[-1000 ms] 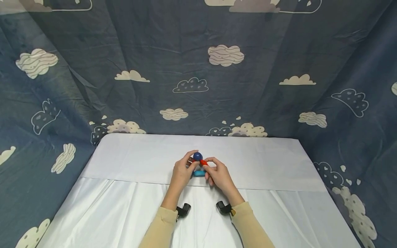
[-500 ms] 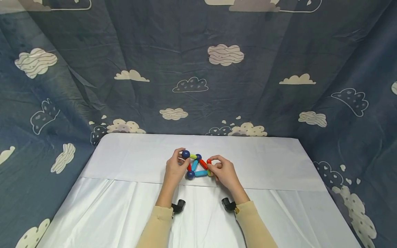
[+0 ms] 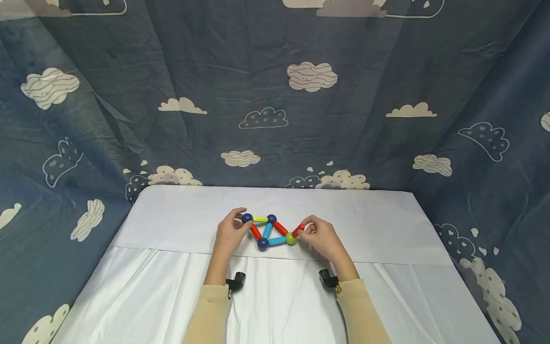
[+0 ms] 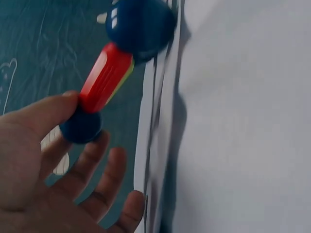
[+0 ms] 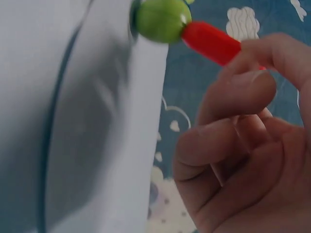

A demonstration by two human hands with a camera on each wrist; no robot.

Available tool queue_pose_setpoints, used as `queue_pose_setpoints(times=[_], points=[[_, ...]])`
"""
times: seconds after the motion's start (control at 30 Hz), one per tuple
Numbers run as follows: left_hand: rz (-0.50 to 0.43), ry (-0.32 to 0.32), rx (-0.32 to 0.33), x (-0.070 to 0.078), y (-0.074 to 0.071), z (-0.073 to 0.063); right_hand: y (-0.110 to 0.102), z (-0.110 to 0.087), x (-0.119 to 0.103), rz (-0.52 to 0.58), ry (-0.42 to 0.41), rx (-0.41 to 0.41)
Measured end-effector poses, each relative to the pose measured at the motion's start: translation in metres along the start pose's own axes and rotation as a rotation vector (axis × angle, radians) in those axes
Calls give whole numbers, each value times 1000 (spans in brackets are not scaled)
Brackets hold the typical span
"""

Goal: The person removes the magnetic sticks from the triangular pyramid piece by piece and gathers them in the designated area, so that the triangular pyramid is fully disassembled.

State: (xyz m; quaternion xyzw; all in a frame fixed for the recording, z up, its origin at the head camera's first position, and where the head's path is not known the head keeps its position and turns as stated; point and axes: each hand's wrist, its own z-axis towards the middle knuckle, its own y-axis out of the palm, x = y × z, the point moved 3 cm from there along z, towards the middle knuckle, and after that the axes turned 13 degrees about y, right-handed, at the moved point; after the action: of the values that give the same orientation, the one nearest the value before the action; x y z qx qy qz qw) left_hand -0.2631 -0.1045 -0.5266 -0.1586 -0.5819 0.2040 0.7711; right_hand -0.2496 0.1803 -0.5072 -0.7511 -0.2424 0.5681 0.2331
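Observation:
A flat figure of coloured rods and balls lies between the two hands in the head view. My left hand (image 3: 229, 232) pinches the dark blue ball (image 4: 81, 126) at its left corner between thumb and fingers. From that ball run a red rod (image 4: 107, 77) to a second blue ball (image 3: 263, 244) and a lime rod (image 3: 260, 219) to a third blue ball (image 3: 271, 218). A light blue rod (image 3: 267, 231) joins those two. Another light blue rod (image 3: 277, 241) and a red rod (image 3: 280, 228) meet at a green ball (image 5: 163, 19). My right hand (image 3: 321, 237) pinches a red rod (image 5: 211, 42) attached to the green ball.
The figure is over a white-covered table (image 3: 365, 229). Behind and beside it hangs a dark blue curtain (image 3: 240, 57) with cloud prints. Black wrist cameras sit on both wrists, below beige sleeves (image 3: 365, 306).
The hands have moved apart, left hand leftward and right hand rightward. The figure, bunched and mostly hidden a second ago, is now spread flat, with the right-hand red rod tilting outward.

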Motion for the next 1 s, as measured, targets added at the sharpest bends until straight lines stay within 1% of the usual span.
queue_pose_setpoints(times=[0.17,0.37,0.47,0.67,0.93,1.0], points=[[6,-30,-63,-8,-8,0,-10,1,7,-70,31,-47],[8,-79,-92,-16,-14,0,-12,4,23,-123,71,-120],[16,-90,-110,-19,-14,0,-11,5,29,-138,90,-148],[28,-85,-136,-23,-13,-1,-10,7,34,-185,115,-157],[46,-45,-145,-23,-8,-1,-11,5,34,-254,140,-139],[51,-45,-146,-23,-6,-1,-12,4,34,-265,144,-139]])
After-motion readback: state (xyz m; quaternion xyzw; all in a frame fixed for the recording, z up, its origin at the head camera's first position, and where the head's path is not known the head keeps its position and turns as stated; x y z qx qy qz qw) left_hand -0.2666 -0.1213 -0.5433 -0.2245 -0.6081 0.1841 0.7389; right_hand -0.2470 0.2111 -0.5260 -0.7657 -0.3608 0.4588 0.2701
